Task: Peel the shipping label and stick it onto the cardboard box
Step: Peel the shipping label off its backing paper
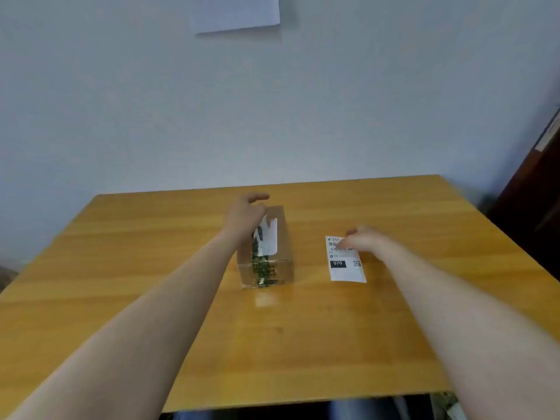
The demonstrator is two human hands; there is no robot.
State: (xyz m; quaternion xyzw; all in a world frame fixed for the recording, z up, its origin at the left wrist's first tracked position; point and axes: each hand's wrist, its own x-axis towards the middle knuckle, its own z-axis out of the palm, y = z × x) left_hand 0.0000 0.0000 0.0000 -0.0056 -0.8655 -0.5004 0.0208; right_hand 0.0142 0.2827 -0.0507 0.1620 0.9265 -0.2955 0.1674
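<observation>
Left hand (246,214) hovering at far left edge of cardboard box (280,268), fingers loose and spread, gripping nothing. Box sitting mid-table (151,268) — small, brown, green-printed tape running over top and front, torn white scrap on top. Shipping label (347,269) lying flat just right of it — white, barcode, black "070" block. Right hand (363,239) covering label's top edge, fingers bending down; cannot tell whether pinching.

Glossy varnished wood table (333,344), brown cardboard box (283,237) — shiny taped, matt white paper label (347,272)
</observation>
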